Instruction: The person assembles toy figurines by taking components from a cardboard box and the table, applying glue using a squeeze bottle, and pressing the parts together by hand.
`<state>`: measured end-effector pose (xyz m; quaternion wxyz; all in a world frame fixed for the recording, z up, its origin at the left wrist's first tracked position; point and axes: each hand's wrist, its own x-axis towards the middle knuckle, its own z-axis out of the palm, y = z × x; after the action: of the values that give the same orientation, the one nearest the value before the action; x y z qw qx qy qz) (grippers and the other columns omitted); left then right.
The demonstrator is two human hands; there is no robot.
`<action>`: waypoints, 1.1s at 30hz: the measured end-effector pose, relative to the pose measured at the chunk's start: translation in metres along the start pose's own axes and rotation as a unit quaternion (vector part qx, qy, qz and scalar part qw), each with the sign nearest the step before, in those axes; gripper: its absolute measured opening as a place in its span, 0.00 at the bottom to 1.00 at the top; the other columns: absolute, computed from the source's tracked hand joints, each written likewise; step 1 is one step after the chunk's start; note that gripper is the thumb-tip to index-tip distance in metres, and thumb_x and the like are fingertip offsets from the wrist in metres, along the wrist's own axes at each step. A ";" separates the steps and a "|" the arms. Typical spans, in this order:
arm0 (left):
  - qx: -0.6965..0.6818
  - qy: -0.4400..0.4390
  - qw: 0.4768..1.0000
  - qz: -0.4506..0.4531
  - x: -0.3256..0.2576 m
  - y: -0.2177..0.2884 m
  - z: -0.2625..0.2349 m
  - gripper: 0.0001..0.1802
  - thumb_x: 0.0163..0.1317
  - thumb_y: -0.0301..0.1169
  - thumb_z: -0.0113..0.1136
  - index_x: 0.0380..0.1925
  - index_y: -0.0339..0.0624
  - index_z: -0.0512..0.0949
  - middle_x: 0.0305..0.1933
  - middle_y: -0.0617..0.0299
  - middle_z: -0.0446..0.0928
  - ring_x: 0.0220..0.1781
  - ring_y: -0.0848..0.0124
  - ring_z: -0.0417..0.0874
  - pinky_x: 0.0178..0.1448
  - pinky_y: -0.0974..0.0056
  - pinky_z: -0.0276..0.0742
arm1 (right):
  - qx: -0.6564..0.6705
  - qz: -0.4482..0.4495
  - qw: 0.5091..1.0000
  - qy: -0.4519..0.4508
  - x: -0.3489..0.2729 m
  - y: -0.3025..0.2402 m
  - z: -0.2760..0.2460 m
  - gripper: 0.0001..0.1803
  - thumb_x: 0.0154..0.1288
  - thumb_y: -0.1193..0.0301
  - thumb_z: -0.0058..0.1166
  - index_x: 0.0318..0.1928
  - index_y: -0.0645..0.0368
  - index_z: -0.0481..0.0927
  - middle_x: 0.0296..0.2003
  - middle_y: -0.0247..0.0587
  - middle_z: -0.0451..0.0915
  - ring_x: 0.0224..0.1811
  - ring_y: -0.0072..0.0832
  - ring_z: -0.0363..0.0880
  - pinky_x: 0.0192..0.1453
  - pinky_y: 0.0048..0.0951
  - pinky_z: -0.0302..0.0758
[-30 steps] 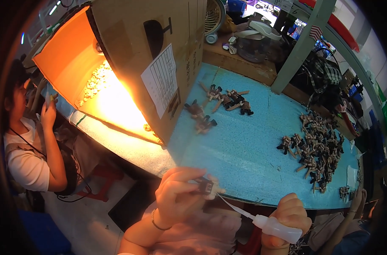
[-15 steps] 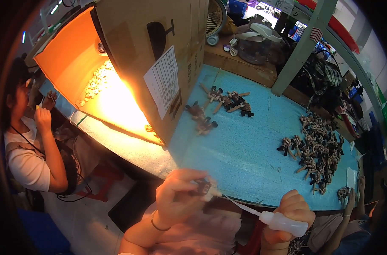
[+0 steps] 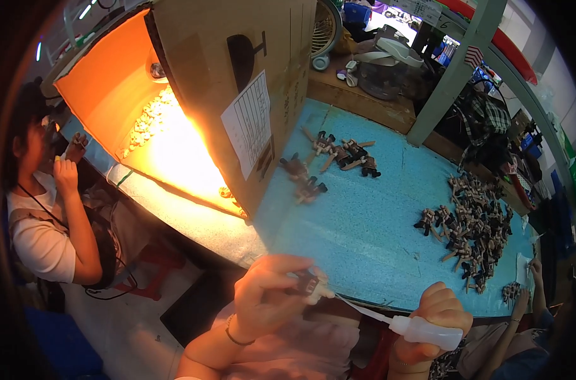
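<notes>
My left hand [image 3: 272, 285] pinches a small toy figure [image 3: 312, 286], brown and cream, above the near edge of the blue table [image 3: 364, 234]. A white squeeze bottle [image 3: 424, 332] with a long thin nozzle lies in my right hand [image 3: 438, 313], the fingers wrapped round it. Its nozzle points left, and the tip is at the figure's pale end; whether it touches I cannot tell. Several similar figures [image 3: 345, 152] lie spread out on the table beyond my hands. A large heap of them [image 3: 478, 228] is at the right.
A tall cardboard box [image 3: 244, 82] stands at the left, brightly lit inside, with a pile of small pale pieces [image 3: 152, 120]. A person [image 3: 54, 215] sits beyond it. Another person's hand [image 3: 521, 304] is at the far right. A green metal post [image 3: 452, 76] rises behind the table.
The view has shifted slightly. My left hand has turned the toy figure a little, while the bottle's nozzle stays at its pale end. The grip of both hands is unchanged.
</notes>
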<state>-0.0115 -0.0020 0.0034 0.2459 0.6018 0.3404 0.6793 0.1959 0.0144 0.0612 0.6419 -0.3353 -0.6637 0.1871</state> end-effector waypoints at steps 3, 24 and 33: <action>0.042 -0.006 0.999 0.004 0.000 0.000 -0.002 0.20 0.45 0.21 0.68 0.34 0.40 0.67 0.46 0.43 0.74 0.43 0.62 0.78 0.48 0.62 0.74 | 0.004 -0.013 1.000 0.018 0.002 0.001 0.004 0.30 0.55 0.39 0.49 0.31 0.55 0.61 0.21 0.30 0.61 0.22 0.22 0.58 0.28 0.26 0.56; -0.003 0.085 0.992 -0.090 -0.015 0.004 -0.016 0.19 0.47 0.15 0.63 0.36 0.39 0.65 0.45 0.45 0.74 0.44 0.67 0.77 0.48 0.68 0.71 | 0.084 0.183 0.978 -0.050 0.052 0.085 0.031 0.16 0.63 0.68 0.51 0.45 0.66 0.66 0.34 0.43 0.78 0.39 0.29 0.78 0.46 0.30 0.73; 0.003 0.146 0.985 -0.088 -0.040 0.004 -0.052 0.19 0.48 0.14 0.62 0.37 0.39 0.66 0.45 0.47 0.76 0.44 0.69 0.77 0.47 0.69 0.72 | -0.331 0.189 0.925 0.003 0.133 0.288 0.027 0.23 0.53 0.60 0.60 0.43 0.63 0.74 0.36 0.41 0.78 0.40 0.34 0.77 0.46 0.33 0.71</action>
<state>-0.0564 -0.0432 -0.0217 0.2507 0.4647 0.4266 0.7343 0.2347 0.3137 -0.0407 0.4493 -0.6485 -0.6100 0.0740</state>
